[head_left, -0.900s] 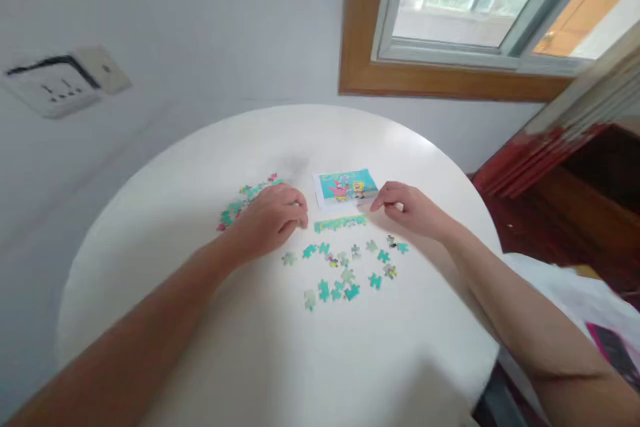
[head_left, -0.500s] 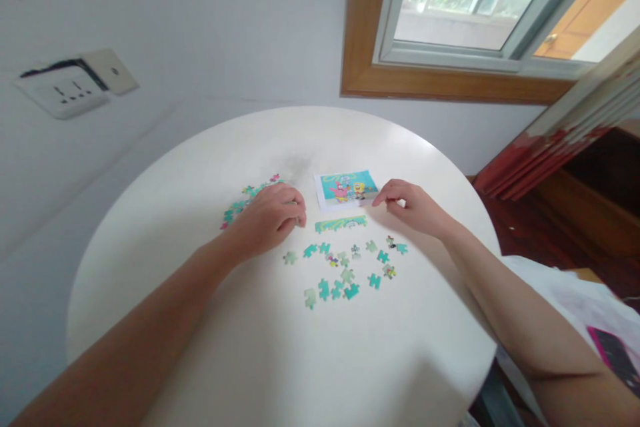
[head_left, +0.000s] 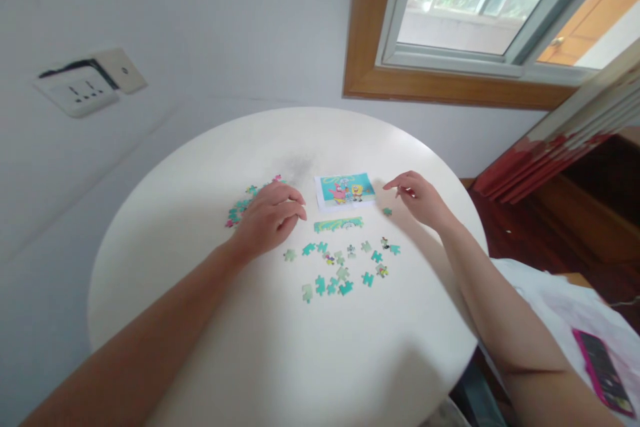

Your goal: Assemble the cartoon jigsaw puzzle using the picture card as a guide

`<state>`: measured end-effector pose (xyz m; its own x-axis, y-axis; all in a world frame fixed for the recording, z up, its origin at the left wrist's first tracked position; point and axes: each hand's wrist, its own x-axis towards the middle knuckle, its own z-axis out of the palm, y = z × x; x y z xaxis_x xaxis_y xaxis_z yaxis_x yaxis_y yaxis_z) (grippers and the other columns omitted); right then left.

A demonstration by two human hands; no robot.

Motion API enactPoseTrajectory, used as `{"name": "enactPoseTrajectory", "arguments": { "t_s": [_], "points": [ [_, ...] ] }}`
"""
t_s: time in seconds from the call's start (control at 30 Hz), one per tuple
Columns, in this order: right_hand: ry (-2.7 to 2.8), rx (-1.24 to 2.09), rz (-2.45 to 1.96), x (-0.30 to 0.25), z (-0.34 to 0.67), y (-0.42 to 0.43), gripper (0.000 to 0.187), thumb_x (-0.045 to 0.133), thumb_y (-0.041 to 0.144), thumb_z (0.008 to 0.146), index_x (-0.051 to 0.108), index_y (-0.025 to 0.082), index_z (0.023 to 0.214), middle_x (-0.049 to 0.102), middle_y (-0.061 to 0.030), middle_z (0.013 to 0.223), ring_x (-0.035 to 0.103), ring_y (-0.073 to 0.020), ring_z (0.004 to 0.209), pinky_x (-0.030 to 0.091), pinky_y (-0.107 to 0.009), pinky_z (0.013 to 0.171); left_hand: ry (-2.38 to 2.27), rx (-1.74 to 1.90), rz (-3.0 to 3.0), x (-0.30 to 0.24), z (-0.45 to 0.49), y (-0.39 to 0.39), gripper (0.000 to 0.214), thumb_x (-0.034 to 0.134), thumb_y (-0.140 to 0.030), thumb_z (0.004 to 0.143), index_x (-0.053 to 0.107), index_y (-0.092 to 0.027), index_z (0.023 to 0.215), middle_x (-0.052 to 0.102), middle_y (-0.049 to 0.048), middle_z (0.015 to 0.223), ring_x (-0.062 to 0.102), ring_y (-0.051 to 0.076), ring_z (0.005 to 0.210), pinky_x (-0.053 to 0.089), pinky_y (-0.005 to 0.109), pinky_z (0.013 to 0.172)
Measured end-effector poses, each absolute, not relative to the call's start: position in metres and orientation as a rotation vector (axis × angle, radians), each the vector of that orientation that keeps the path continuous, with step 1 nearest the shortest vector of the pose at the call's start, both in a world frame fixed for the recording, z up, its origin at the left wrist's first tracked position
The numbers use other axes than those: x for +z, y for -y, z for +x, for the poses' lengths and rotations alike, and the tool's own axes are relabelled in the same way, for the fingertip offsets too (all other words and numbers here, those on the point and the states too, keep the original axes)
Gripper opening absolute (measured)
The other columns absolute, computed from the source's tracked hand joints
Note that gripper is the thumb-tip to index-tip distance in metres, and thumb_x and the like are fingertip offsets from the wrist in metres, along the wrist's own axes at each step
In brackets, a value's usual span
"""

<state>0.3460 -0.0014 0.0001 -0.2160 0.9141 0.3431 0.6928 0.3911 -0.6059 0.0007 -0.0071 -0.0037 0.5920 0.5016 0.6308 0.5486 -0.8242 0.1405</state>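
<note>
Head view, left hand (head_left: pixel 271 215) curled beside clustered puzzle pieces (head_left: pixel 239 209) toward the table's (head_left: pixel 360 353) left edge, any pinch indiscernible, right hand (head_left: pixel 420 199) hovered toward the right edge, index finger (head_left: pixel 400 181) apart, near a single piece (head_left: pixel 387 212), a joined strip (head_left: pixel 339 224) lay between, toward the far edge.

Right fingers (head_left: pixel 399 181) beside picture (head_left: pixel 347 189); left fingers (head_left: pixel 295 195), hold unclear, near jigsaw (head_left: pixel 337 224).

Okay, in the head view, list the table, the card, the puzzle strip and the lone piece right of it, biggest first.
1. Table
2. Card
3. Puzzle strip
4. Lone piece
</note>
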Motion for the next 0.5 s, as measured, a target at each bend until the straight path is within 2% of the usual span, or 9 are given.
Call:
{"name": "enactPoseTrajectory", "arguments": {
  "t_s": [0.23, 0.33, 0.5],
  "points": [
    [2.101, 0.555, -1.531, -0.008, 0.357, -0.002, 0.026, 0.056, 0.01, 0.077, 0.074, 0.017, 0.096, 0.06, -0.0079, 0.094, 0.059, -0.0142, 0.072, 0.05, -0.029, 0.074, 1.012, -1.135, -2.594, -0.015, 0.002, 0.006, 0.022, 0.053, -0.008, 0.082, 0.067, -0.022, 0.071, 0.065, 0.0018, 0.089, 0.057, 0.018, 0.088, 0.046, 0.037, 0.088],
    [2.117, 0.681, -1.515, -0.01, 0.361, 0.0, 0.022, 0.063, 0.016, 0.076, 0.074, 0.017, 0.095, 0.061, -0.0078, 0.096, 0.061, -0.0148, 0.073, 0.051, -0.028, 0.075, 1.074, -1.155, -2.559, -0.018, 0.0, 0.004, 0.021, 0.054, -0.009, 0.081, 0.067, -0.022, 0.071, 0.066, 0.0022, 0.089, 0.057, 0.019, 0.09, 0.046, 0.038, 0.088],
    [2.1, 0.756, -1.539, -0.011, 0.364, 0.004, 0.02, 0.066, 0.013, 0.071, 0.074, 0.017, 0.09, 0.062, -0.0085, 0.101, 0.062, -0.0154, 0.075, 0.052, -0.027, 0.073, 1.112, -1.15, -2.556, -0.018, -0.001, 0.005, 0.021, 0.054, -0.01, 0.082, 0.067, -0.022, 0.071, 0.066, 0.0024, 0.09, 0.057, 0.02, 0.091, 0.046, 0.039, 0.089]
  ]
}}
